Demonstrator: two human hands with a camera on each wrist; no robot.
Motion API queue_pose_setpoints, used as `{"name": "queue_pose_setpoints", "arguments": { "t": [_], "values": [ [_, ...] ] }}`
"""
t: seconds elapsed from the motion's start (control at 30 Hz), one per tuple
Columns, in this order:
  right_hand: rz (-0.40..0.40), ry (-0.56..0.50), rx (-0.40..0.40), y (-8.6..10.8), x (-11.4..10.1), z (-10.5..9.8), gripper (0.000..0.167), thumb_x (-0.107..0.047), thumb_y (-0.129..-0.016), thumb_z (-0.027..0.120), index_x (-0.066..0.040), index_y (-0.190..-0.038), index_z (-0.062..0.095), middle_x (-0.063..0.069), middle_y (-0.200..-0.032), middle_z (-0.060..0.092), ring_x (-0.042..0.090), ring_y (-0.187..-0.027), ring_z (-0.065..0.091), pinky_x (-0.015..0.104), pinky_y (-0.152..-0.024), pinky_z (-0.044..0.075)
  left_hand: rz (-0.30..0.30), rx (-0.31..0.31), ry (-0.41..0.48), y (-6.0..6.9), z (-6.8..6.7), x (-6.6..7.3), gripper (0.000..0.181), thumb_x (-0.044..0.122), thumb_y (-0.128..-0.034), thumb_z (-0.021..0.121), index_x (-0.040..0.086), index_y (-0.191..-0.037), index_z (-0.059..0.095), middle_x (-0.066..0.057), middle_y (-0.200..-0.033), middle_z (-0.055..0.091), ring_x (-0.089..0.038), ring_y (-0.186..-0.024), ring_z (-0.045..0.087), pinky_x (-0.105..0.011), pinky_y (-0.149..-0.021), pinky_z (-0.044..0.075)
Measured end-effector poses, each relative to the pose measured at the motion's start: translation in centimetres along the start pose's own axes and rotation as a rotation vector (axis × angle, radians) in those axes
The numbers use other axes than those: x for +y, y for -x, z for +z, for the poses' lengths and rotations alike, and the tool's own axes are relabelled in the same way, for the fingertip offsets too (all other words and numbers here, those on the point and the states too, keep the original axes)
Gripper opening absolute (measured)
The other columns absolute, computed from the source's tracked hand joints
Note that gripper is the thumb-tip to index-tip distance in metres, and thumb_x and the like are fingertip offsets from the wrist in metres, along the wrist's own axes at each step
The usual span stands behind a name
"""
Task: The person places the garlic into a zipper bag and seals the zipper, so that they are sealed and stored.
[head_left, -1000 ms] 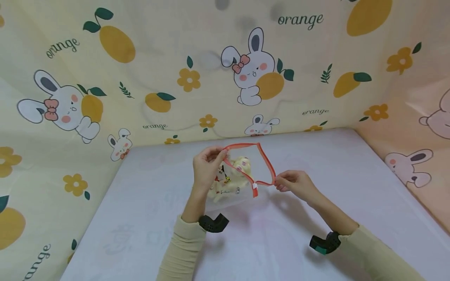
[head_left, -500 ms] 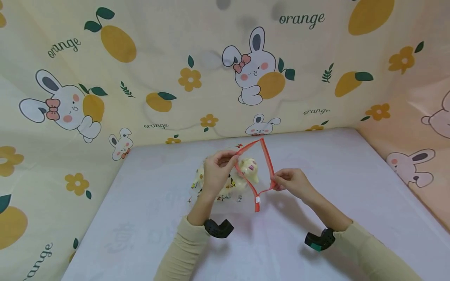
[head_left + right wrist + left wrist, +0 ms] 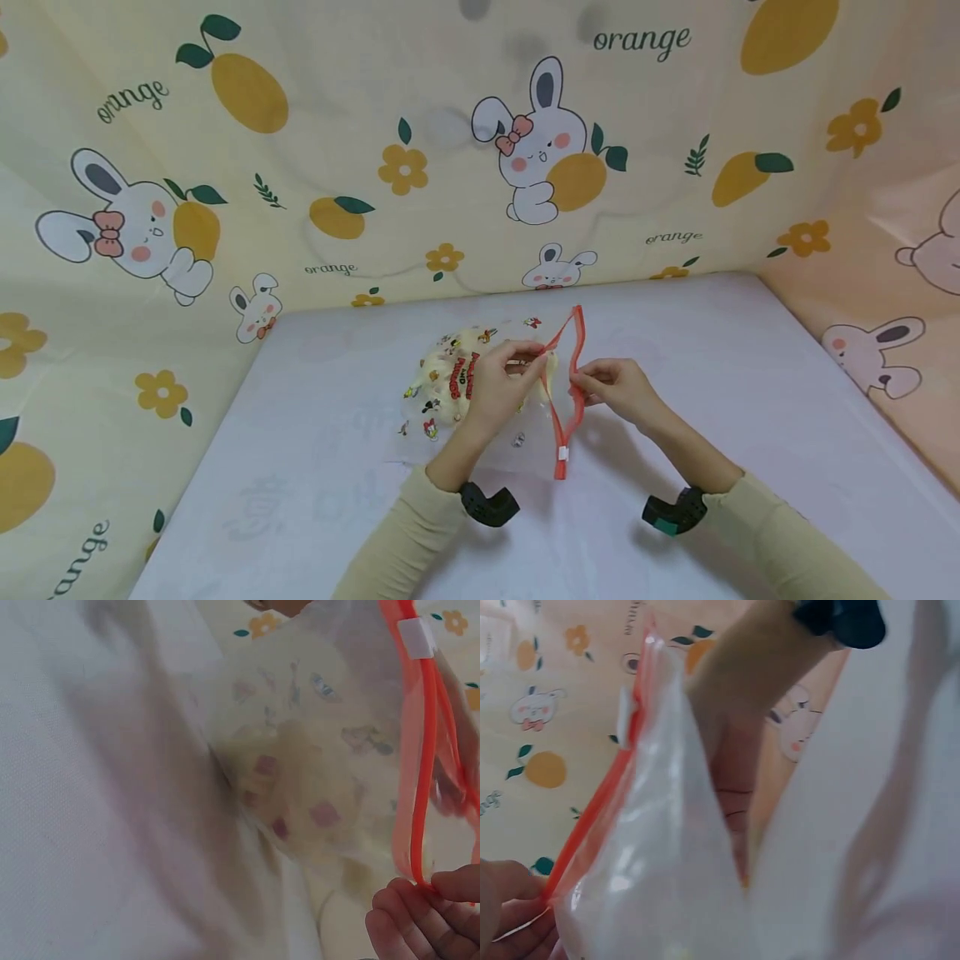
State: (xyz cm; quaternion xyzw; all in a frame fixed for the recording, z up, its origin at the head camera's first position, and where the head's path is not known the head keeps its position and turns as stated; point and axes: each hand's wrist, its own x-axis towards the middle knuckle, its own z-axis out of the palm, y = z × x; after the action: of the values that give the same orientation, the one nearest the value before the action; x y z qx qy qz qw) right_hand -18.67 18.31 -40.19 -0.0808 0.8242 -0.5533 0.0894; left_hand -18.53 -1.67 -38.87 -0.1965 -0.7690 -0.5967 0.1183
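A clear zip bag (image 3: 480,446) with small cartoon prints and an orange-red zip edge lies near the middle of the table. A pale yellow, soft-looking item (image 3: 300,791) with dark pink patches is inside it; its kind is unclear through the plastic. My left hand (image 3: 501,385) pinches the near-left side of the bag's mouth. On the other side of the mouth, my right hand (image 3: 618,387) pinches the zip edge between thumb and fingers. The mouth gapes narrowly between both hands. A white slider (image 3: 563,453) sits at the zip's lower end.
The white table (image 3: 300,500) meets a printed cloth wall (image 3: 337,150) at the back, and a pinkish one (image 3: 885,275) at the right. Each wrist bears a black strap device (image 3: 489,505).
The left hand has moved right towards the right hand, bringing the bag along. Its mouth has narrowed from a wide gap, and more of the printed bag shows at the left.
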Motion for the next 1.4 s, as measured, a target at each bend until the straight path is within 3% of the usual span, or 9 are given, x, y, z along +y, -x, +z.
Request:
{"name": "queue_pose_setpoints", "arguments": {
  "t": [0.13, 0.3, 0.47, 0.7, 0.8, 0.97, 1.13, 1.27, 1.4],
  "values": [
    [-0.003, 0.001, 0.002, 0.0, 0.2, 0.2, 0.033, -0.013, -0.094, 0.061, 0.015, -0.111, 0.062, 0.013, -0.087, 0.074, -0.002, -0.068, 0.064, 0.020, -0.069, 0.059, -0.021, -0.067, -0.035, 0.4, 1.1, -0.2, 0.019, 0.008, -0.0894, 0.066, -0.003, -0.104, 0.069, -0.019, -0.103, 0.071, -0.029, -0.094, 0.071, -0.018, -0.078, 0.057],
    [0.000, -0.012, 0.012, 0.1, 1.0, 0.3, 0.031, -0.008, -0.095, 0.058, 0.018, -0.112, 0.060, 0.022, -0.092, 0.073, -0.004, -0.068, 0.063, 0.022, -0.068, 0.059, -0.051, -0.159, -0.155, 1.1, 2.1, -0.9, 0.018, 0.008, -0.0915, 0.062, -0.002, -0.105, 0.069, -0.017, -0.105, 0.071, -0.026, -0.096, 0.070, -0.016, -0.081, 0.056],
    [0.018, -0.039, -0.007, 0.2, 2.5, 0.3, 0.031, -0.003, -0.095, 0.053, 0.022, -0.113, 0.057, 0.029, -0.097, 0.070, -0.004, -0.069, 0.064, 0.025, -0.069, 0.060, -0.028, -0.192, -0.218, 1.8, 2.5, -1.8, 0.017, 0.004, -0.0894, 0.062, -0.003, -0.103, 0.069, -0.018, -0.104, 0.071, -0.028, -0.097, 0.071, -0.025, -0.083, 0.058],
    [0.080, -0.024, -0.043, 0.7, 4.1, -0.1, 0.035, -0.009, -0.096, 0.053, 0.019, -0.116, 0.057, 0.024, -0.097, 0.073, 0.000, -0.072, 0.066, 0.027, -0.073, 0.060, -0.052, -0.255, -0.293, 2.6, 2.8, -2.0, 0.018, 0.007, -0.0900, 0.062, 0.001, -0.106, 0.069, -0.013, -0.108, 0.071, -0.024, -0.103, 0.069, -0.027, -0.088, 0.057],
    [0.099, 0.003, -0.068, 1.2, 4.5, -0.3, 0.035, -0.013, -0.096, 0.054, 0.016, -0.116, 0.059, 0.016, -0.092, 0.074, 0.003, -0.074, 0.065, 0.023, -0.071, 0.059, -0.042, -0.286, -0.339, 3.3, 2.7, -1.7, 0.019, 0.010, -0.0909, 0.062, 0.005, -0.107, 0.069, -0.010, -0.110, 0.072, -0.021, -0.105, 0.067, -0.026, -0.088, 0.056],
    [0.150, 0.035, -0.137, 2.2, 4.9, -0.6, 0.039, -0.022, -0.097, 0.057, 0.010, -0.117, 0.061, 0.005, -0.088, 0.073, 0.009, -0.077, 0.063, 0.021, -0.068, 0.055, -0.011, -0.292, -0.341, 4.5, 2.0, -1.1, 0.018, 0.009, -0.0902, 0.063, 0.005, -0.106, 0.070, -0.009, -0.109, 0.072, -0.021, -0.105, 0.067, -0.027, -0.090, 0.055],
    [0.140, -0.041, -0.223, 3.0, 5.2, -0.8, 0.040, -0.017, -0.097, 0.057, 0.017, -0.118, 0.057, 0.014, -0.088, 0.074, 0.011, -0.075, 0.069, 0.025, -0.071, 0.060, 0.004, -0.300, -0.326, 5.5, 1.1, -0.9, 0.017, 0.007, -0.0880, 0.065, 0.003, -0.103, 0.071, -0.010, -0.109, 0.072, -0.022, -0.105, 0.067, -0.029, -0.092, 0.055],
    [0.150, -0.090, -0.215, 3.1, 5.2, -0.5, 0.038, -0.014, -0.095, 0.059, 0.018, -0.116, 0.056, 0.012, -0.084, 0.075, 0.010, -0.071, 0.070, 0.027, -0.068, 0.060, 0.009, -0.322, -0.333, 6.7, 0.4, -0.9, 0.016, 0.007, -0.0874, 0.067, 0.005, -0.103, 0.071, -0.008, -0.109, 0.072, -0.021, -0.106, 0.066, -0.029, -0.095, 0.053],
    [0.192, -0.098, -0.177, 2.8, 5.3, -0.2, 0.036, -0.013, -0.094, 0.061, 0.017, -0.114, 0.058, 0.003, -0.078, 0.074, 0.009, -0.067, 0.069, 0.025, -0.066, 0.059, -0.003, -0.356, -0.263, 8.3, -0.2, -0.6, 0.014, 0.006, -0.0877, 0.066, 0.004, -0.101, 0.071, -0.009, -0.106, 0.072, -0.021, -0.102, 0.067, -0.026, -0.092, 0.054]
  ]
}}
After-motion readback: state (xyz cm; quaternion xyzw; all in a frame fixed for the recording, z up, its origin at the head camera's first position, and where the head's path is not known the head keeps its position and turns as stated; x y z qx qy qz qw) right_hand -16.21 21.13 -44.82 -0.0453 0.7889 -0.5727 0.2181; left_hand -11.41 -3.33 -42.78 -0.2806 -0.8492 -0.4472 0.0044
